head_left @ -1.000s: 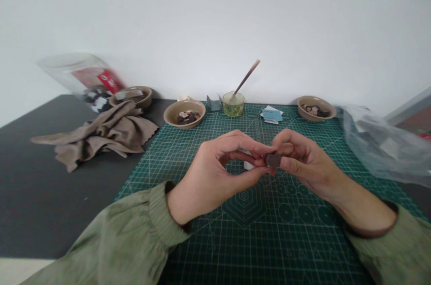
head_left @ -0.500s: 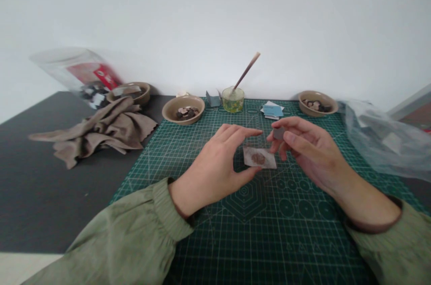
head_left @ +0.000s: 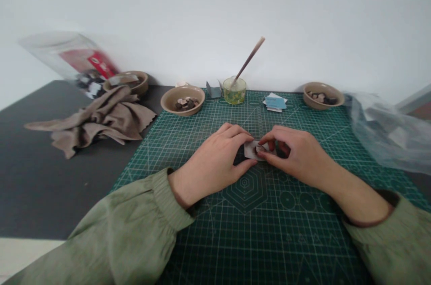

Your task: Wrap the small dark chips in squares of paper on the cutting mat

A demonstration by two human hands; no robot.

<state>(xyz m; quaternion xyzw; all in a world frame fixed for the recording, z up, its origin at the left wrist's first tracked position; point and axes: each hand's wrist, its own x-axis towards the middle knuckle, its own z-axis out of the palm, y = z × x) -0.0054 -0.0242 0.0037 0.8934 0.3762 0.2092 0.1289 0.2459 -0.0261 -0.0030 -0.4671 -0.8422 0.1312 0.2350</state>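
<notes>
On the green cutting mat (head_left: 215, 240) lies a small white piece of sandpaper-like sheet (head_left: 249, 150) with a brown smudge at its middle. My left hand (head_left: 220, 159) curves round its left end, index finger at the far edge and thumb at the near edge, steadying it. My right hand (head_left: 296, 155) pinches a small flat piece (head_left: 260, 148), greyish and chip-like, between thumb and fingers. That piece is down against the sheet, over the smudge. My right fingertips partly hide both.
Bowls of small chips stand at the back left (head_left: 182, 101) and back right (head_left: 323, 96). Between them are a yellow-green glass cup (head_left: 235, 91) with a brush (head_left: 249, 58) and a stack of cards (head_left: 275, 102). A brown cloth (head_left: 101, 123) lies left; a plastic bag (head_left: 387, 132) lies right.
My right hand has moved left and down, bringing the small piece from the air onto the sheet. My left fingers have closed in to the sheet's edges. The view has tilted slightly.
</notes>
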